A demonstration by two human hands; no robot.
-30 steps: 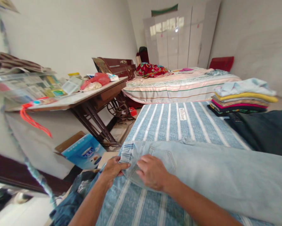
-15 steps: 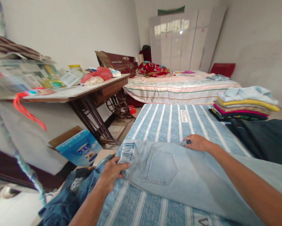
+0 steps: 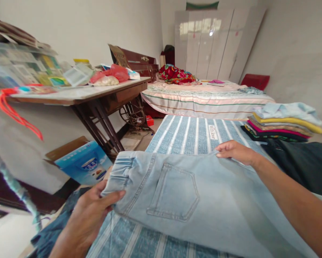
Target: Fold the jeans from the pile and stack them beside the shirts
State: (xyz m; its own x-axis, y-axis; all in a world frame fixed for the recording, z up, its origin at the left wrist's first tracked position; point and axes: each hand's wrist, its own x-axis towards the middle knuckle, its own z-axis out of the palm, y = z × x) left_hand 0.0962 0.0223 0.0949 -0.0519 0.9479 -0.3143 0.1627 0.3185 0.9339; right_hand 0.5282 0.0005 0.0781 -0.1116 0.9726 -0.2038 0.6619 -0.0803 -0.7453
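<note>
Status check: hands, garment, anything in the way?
Left hand pinches waistband of light blue denim jeans; right hand grips far edge. Jeans spread over blue striped sheet. Nothing else on them.

The jeans point(image 3: 177, 193) run off the lower edge, and the tabletop clutter point(image 3: 29, 71) is blurred.

Jeans point(image 3: 177, 193) spread across the near bed point(image 3: 188, 132), held at the left end by the left hand point(image 3: 89, 211) and at the far edge by the right hand point(image 3: 235, 152). Stack of folded clothes point(image 3: 284, 122) on the same bed, far right. Second bed point(image 3: 204, 98) behind, wardrobe point(image 3: 212, 43) behind that. Tabletop point(image 3: 77, 94) to the left, carton point(image 3: 81, 165) on the floor below it.
</note>
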